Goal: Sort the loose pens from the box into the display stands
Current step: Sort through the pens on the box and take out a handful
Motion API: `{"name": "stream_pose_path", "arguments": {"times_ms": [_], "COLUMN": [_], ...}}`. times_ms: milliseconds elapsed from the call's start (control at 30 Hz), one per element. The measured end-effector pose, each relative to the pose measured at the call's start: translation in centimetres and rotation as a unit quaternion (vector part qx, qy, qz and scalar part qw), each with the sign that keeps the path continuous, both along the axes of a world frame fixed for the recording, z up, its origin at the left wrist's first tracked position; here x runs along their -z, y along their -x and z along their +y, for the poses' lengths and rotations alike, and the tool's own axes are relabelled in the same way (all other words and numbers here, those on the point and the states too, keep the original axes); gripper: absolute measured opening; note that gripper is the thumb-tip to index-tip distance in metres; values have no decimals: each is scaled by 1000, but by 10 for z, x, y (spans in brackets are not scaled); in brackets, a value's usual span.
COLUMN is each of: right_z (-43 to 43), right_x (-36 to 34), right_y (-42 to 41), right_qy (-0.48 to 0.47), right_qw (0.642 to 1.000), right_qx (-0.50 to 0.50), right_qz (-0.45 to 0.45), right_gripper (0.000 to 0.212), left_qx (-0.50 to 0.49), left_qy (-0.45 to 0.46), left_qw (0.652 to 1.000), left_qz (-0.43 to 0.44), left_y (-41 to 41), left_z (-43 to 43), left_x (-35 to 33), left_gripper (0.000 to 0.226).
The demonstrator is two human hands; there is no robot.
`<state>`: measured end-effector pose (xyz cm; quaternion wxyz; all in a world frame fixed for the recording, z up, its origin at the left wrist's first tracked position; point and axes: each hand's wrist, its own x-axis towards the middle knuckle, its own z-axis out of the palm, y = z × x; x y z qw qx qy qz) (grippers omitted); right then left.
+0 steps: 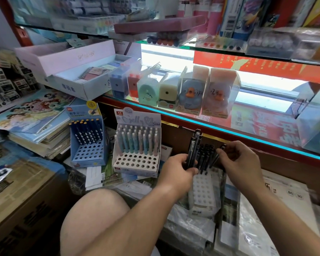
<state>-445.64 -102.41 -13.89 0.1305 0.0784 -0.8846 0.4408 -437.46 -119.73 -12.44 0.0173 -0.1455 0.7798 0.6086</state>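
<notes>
**Pens sorted low down in a crowded stationery shop**

There is no bare worktop here. The stands sit on a low layer of plastic-wrapped paper packs [266, 209] and stacked booklets [35, 126], under a glass shelf [211, 126] edged in red and lit from behind. On that shelf is a row of boxed pencil sharpeners [190, 93], two of them duck-shaped, next to an open pale box of notebooks [78, 74]. A higher glass shelf [174, 36] carries paint sets and pen cases. A brown carton [17, 200] fills the lower left, and a bare knee [92, 218] rises in the foreground.

The left hand [175, 170] has its grip clamped on a bundle of dark pens [193, 150], held upright. The right hand [238, 161] has its grip pinched on a single dark pen [219, 154]; it is just beside more dark pens standing in a white stand [203, 189], whose front holes are empty. To the left stand a lilac stand [137, 161] half filled with pastel pens [137, 141] and a blue stand [89, 150] with dark pens in its back rows.
</notes>
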Motion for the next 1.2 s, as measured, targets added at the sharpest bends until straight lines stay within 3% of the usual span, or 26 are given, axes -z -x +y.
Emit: {"name": "stream_pose_path", "arguments": {"times_ms": [533,733,867,1000,1100,1200], "right_z": [-7,-7,-6,-5,-5,-8], "right_x": [13,15,21,20,3,-19], "right_y": [12,6,4,7,4,-5], "right_qy": [-45,-137,-189,-224,-174,4], "right_qw": [999,989,979,972,983,993], "right_qx": [-8,-47,-57,-63,-50,-115], "right_qz": [-26,-8,42,19,25,-21], "right_gripper": [17,29,22,26,24,26], "left_qx": [-5,-2,1,15,25,46], "left_qy": [15,25,17,13,10,4], "left_qw": [1000,1000,1000,1000,999,998], "left_qz": [0,-3,-10,-16,-23,-36], "left_y": [2,2,2,0,0,0], "left_z": [4,3,3,2,1,1], "left_x": [-1,0,1,1,0,0], "left_gripper": [19,17,17,17,17,17]}}
